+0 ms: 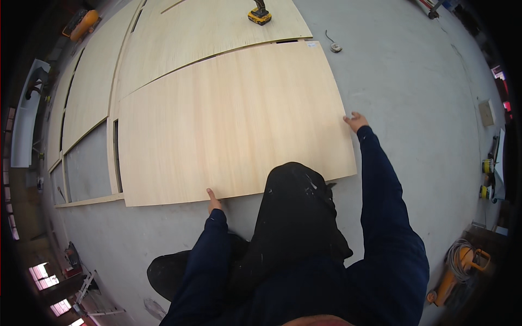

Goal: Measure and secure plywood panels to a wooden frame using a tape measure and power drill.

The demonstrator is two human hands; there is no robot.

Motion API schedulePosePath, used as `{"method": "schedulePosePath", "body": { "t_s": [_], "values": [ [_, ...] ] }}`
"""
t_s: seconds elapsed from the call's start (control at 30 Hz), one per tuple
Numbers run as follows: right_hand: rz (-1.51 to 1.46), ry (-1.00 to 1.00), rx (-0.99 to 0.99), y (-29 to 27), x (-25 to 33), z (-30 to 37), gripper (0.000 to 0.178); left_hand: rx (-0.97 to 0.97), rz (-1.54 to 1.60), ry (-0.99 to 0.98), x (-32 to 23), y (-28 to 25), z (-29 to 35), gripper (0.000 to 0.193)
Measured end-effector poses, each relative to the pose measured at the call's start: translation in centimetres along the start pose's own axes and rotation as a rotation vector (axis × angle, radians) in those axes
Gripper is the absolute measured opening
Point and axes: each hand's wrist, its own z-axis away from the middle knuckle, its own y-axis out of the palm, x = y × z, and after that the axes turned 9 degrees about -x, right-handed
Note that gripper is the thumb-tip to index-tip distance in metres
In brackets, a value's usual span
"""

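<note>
A pale plywood sheet lies in front of me over a wooden frame, part of which shows at the left. My left hand grips the sheet's near edge, thumb on top and the other fingers hidden below. At the right edge, my right hand has its fingers apart, with a fingertip against the wood. My bent knee covers part of the near edge. A narrow gap separates this sheet from another plywood panel beyond it.
On the far panel stands a yellow and black cordless drill. A tape measure lies on the grey concrete floor. An orange machine with a coiled hose is at the lower right, another orange tank at the far left.
</note>
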Motion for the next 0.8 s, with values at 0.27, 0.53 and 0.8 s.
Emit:
{"method": "schedulePosePath", "body": {
  "t_s": [0.27,0.53,0.8],
  "values": [
    [-0.325,0.134,-0.127,4.8,-4.6,14.5,0.057,0.130,0.630,-0.319,-2.1,-0.4,-0.4,0.054],
    [-0.216,0.171,-0.191,3.2,-4.5,13.5,0.052,0.036,0.466,-0.156,-0.6,4.0,-2.9,0.048],
    [-0.194,0.121,-0.126,3.5,-3.8,11.4,0.055,-0.120,0.497,-0.025,2.7,5.7,-7.9,0.053]
  ]
}}
